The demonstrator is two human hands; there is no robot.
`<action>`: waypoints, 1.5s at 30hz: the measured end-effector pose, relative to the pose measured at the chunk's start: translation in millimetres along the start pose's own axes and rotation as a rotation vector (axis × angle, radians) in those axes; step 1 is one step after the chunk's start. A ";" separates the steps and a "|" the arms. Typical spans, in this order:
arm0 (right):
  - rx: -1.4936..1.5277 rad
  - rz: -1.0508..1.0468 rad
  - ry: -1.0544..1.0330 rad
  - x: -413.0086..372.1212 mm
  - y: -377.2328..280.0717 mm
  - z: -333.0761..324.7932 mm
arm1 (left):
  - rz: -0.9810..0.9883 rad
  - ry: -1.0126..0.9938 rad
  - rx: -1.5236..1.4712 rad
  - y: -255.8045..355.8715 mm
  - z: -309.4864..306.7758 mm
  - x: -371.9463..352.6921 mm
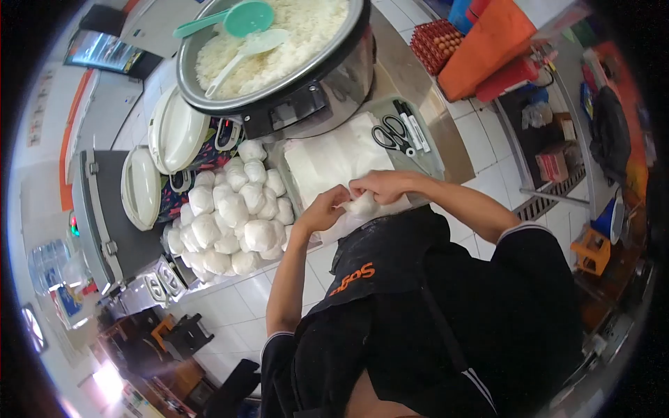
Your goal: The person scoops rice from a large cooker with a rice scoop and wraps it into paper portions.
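Both my hands work at a small white wrapped rice bundle (362,204) close to my apron, at the near edge of the tray. My left hand (324,211) is closed, with its fingertips pinching the wrapper from the left. From the right, my right hand (382,186) pinches the top of the same bundle, thumb and fingers drawn together. Under and beyond the hands lie flat white wrapping sheets (324,164). A heap of similar round white bundles (233,212) is piled to the left of my left hand.
Beyond the sheets stands a large rice cooker (300,115) of cooked rice (306,42), with a green scoop (247,19) and a white paddle (254,52) inside. Scissors (394,134) and markers (414,129) lie in the tray (433,157). Two smaller lidded cookers (178,129) stand left.
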State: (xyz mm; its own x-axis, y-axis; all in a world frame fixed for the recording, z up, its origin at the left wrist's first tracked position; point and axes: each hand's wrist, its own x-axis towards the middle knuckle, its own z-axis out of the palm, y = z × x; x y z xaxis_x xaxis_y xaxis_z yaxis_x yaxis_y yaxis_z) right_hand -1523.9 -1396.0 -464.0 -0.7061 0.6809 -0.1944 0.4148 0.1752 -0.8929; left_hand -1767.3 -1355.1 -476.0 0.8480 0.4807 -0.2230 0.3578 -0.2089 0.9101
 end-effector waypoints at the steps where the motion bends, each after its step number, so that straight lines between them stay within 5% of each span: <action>1: -0.022 0.164 -0.074 -5.0 -15.0 -5.0 | -0.039 -0.044 -0.360 2.1 -1.7 -6.6; 2: -0.033 0.160 -0.086 -6.8 -23.4 -5.9 | -0.071 -0.093 -0.720 7.4 -4.3 -12.9; 4: 0.716 0.199 -0.063 -11.0 -32.8 -4.1 | -0.085 0.007 -0.790 23.1 -4.9 -26.5; 5: 1.020 0.110 -0.052 -9.4 -35.1 0.1 | -0.029 0.064 -1.088 18.1 4.1 -29.8; 6: 1.014 0.114 -0.067 -6.8 -40.1 3.6 | 0.033 0.127 -1.385 13.7 13.3 -32.0; 8: 1.191 0.035 -0.043 2.9 -52.8 5.5 | 0.068 0.216 -1.488 11.9 30.9 -28.5; 12: 1.103 0.112 -0.057 7.4 -72.3 6.3 | 0.132 0.570 -1.118 18.1 27.9 -40.2; 14: 0.854 0.286 0.193 8.1 -76.7 3.4 | -0.059 0.640 -0.669 34.5 15.5 -56.9; 17: 0.403 0.367 0.210 9.6 -98.4 -10.2 | -0.175 0.693 -0.988 80.1 10.1 -70.5; 22: 0.028 0.136 0.005 17.2 -155.2 -7.8 | -0.273 0.859 -0.287 124.6 26.0 -74.0; 24: 0.456 0.227 0.088 23.1 -166.0 -0.7 | -0.258 0.891 -0.477 113.7 27.4 -85.6; 26: 0.457 0.257 0.048 32.3 -164.9 -5.9 | -0.225 0.911 -0.663 111.3 22.1 -100.2; 29: 0.391 0.314 -0.133 45.6 -156.3 -8.4 | -0.118 0.519 -0.825 111.3 28.2 -114.6; 31: -0.170 -0.054 -0.114 57.7 -148.5 -3.3 | -0.070 0.494 -0.764 113.3 32.7 -117.5; 34: -0.361 -0.387 0.009 80.0 -157.9 -2.2 | -0.159 0.479 -0.720 113.0 16.8 -132.3; 35: -0.453 -0.335 -0.032 85.6 -170.9 -4.8 | -0.238 0.521 -0.651 112.6 9.7 -139.3; 37: -0.502 -0.311 0.028 95.6 -178.5 -1.6 | -0.511 0.726 -0.486 99.4 -12.6 -152.1; 38: -0.549 -0.270 0.101 100.3 -182.3 -0.7 | -0.654 1.008 -0.394 94.8 -25.8 -162.8; 42: -0.349 -0.154 0.108 101.0 -205.5 -1.1 | -0.610 1.833 0.256 2.4 -103.1 -224.6; 45: -0.302 -0.165 0.030 97.6 -207.0 7.5 | -0.580 1.956 0.250 -23.8 -155.6 -261.4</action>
State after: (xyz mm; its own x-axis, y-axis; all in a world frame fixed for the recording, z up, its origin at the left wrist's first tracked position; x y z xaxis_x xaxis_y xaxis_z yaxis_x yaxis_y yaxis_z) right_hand -1682.9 -1371.2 -301.2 -0.7626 0.6455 -0.0417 0.4511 0.4844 -0.7496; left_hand -2058.3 -1343.3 -385.0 -0.7543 0.5628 0.3379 0.5520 0.2651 0.7906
